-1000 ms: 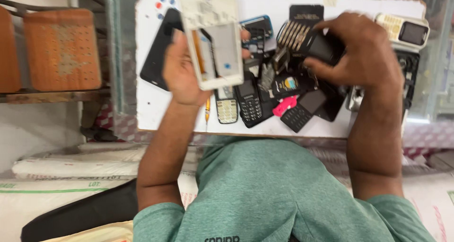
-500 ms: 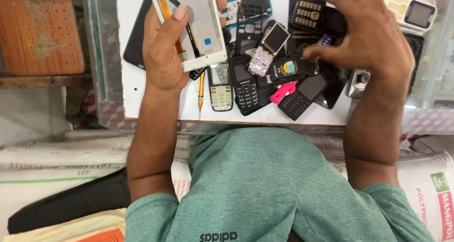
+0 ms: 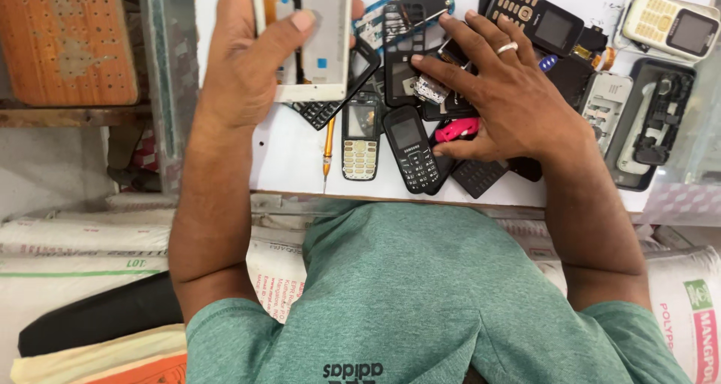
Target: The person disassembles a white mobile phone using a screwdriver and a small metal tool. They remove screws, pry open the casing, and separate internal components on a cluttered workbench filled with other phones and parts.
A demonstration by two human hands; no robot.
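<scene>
My left hand (image 3: 240, 69) is shut on a white phone frame (image 3: 323, 46), held above the top left of a white sheet (image 3: 285, 159). My right hand (image 3: 518, 106) lies flat with fingers spread on a pile of black phone parts, a ring on one finger. A pink part (image 3: 454, 129) shows under its thumb. Just left of that hand lie a black keypad phone (image 3: 411, 147) and a small phone with pale keys (image 3: 360, 140). An orange screwdriver (image 3: 328, 147) lies beside them.
A black phone with gold keys (image 3: 537, 20), a cream phone (image 3: 672, 27) and an open black housing (image 3: 653, 125) lie to the right. An orange perforated board (image 3: 64, 39) stands at the far left. White sacks (image 3: 82, 241) lie below the sheet's near edge.
My right hand has come down from holding a black part and now lies flat on the pile. My left hand has kept the white frame and shifted up and left.
</scene>
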